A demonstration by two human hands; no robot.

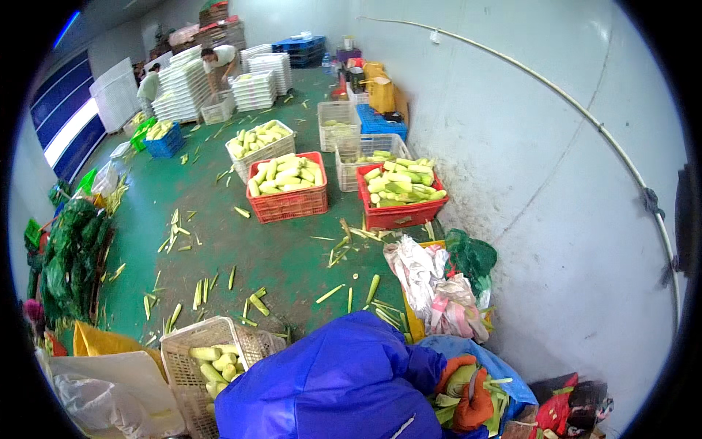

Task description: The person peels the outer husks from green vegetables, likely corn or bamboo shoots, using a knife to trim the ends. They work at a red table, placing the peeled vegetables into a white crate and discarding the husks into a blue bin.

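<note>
Grasping a green vegetable [459, 382] at five o'clock, orange-gloved left hand [447, 371] above, right hand [474, 411] below, all visible fingers curled about it, among leaf strips [499, 404] beside blue plastic [506, 358]. See a white crate [175, 369] at seven o'clock, partly filled with pale vegetables [219, 362]. Find more heaped in a red crate [402, 214] at two o'clock, and in a second red crate [292, 205], another white one and a blue crate [165, 146] towards ten. Notice crumpled cloths [417, 265] over a yellow container [415, 325] at four o'clock. Cannot read any crate markings; too small.
</note>
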